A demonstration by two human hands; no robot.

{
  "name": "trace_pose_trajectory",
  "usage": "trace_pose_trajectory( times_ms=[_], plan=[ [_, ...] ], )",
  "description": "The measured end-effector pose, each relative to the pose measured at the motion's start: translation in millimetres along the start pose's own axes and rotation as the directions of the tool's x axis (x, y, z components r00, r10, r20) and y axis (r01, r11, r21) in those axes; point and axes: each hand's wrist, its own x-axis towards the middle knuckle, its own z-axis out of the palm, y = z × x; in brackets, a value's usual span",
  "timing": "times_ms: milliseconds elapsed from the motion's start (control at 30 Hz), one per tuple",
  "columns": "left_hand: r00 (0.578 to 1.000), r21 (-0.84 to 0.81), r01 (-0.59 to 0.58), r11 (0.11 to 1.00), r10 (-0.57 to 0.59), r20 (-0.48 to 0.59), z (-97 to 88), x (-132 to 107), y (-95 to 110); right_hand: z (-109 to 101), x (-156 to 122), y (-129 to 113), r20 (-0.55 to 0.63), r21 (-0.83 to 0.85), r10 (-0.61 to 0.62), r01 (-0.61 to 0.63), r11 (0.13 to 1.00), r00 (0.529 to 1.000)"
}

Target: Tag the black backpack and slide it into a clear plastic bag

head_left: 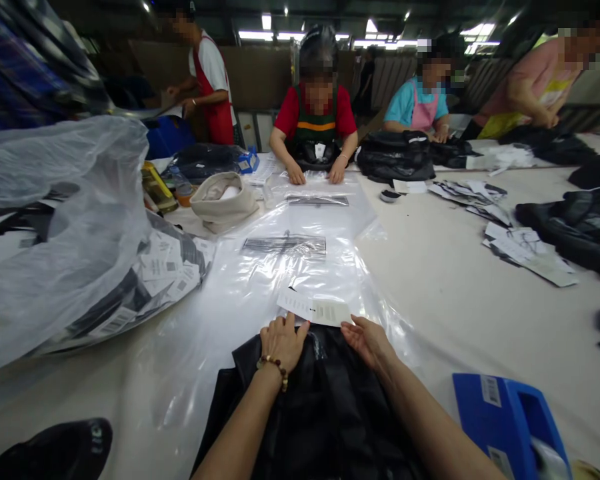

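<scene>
A glossy black bag [330, 407] lies in front of me, its top edge facing away. A pair of joined paper hang tags [330, 311], one white and one cream, rests across that edge. My left hand [283, 341], with a beaded bracelet at the wrist, is closed over the bag's top edge, its fingers bent and fingertips near the tags' lower edge. At the cream tag's right end, my right hand [369, 341] pinches the corner between thumb and fingers. Beyond the bag, clear plastic bags [300, 277] with dark printed blocks are spread flat and overlap.
At left, a large plastic sack [75, 267] holds many tags. A blue tape dispenser [505, 420] sits at lower right, a dark cap-like piece [55, 450] at lower left. Across the table [430, 267], a co-worker [315, 120] handles clear plastic. Loose tags [525, 250] and black bags [580, 227] lie right.
</scene>
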Motion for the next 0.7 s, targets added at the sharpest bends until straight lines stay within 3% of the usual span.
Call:
trace_pose_trajectory(
  times_ms=[167,267,467,567,700],
  plan=[
    [0.995,-0.215,0.095,0.972,-0.085,0.055,0.9,20,-4,4,9,-12,0.042,-0.153,0.153,-0.145,0.977,0.987],
    [0.992,-0.364,0.127,0.923,-0.117,0.050,6.1,35,-5,9,11,-15,0.042,-0.258,0.145,-0.129,0.957,0.989],
    [0.994,-0.559,-0.092,0.824,0.045,-0.098,14.3,32,2,18,-6,-8,0.197,-0.327,-0.049,0.113,0.938,0.979],
    [0.970,-0.545,-0.227,0.807,0.135,-0.204,16.3,24,2,18,-17,-6,0.262,-0.333,-0.106,0.192,0.923,0.959],
    [0.944,-0.502,-0.306,0.809,0.191,-0.269,18.3,19,2,16,-21,-6,0.254,-0.340,-0.137,0.221,0.914,0.957]
  ],
)
